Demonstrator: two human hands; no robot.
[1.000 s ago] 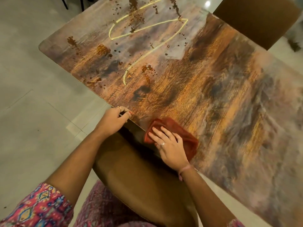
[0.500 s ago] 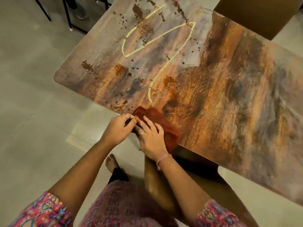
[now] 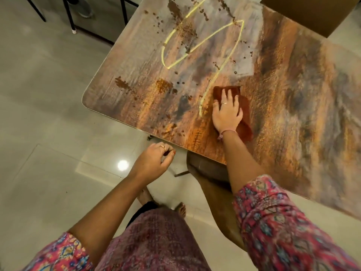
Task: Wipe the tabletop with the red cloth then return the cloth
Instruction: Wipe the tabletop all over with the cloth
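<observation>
The red cloth [image 3: 221, 92] lies flat on the streaked brown tabletop [image 3: 293, 114]. My right hand [image 3: 226, 112] presses on it with fingers spread, covering its middle. The cloth sits just right of the lower end of a yellow squiggle [image 3: 226, 61] drawn across the table. Brown stains and specks [image 3: 163, 86] are scattered over the table's left and far part. My left hand [image 3: 154, 161] hangs just off the near table edge, fingers curled in, apart from the cloth.
A brown chair [image 3: 211, 173] is tucked under the near edge, between my arms. Another brown chair [image 3: 312, 12] stands at the far right. Black metal legs [image 3: 72, 16] stand on the tiled floor at the far left. My bare feet are below.
My right hand has slid the cloth from the near table edge farther onto the top, up beside the yellow line. My left hand has parted from the cloth and stays by the edge.
</observation>
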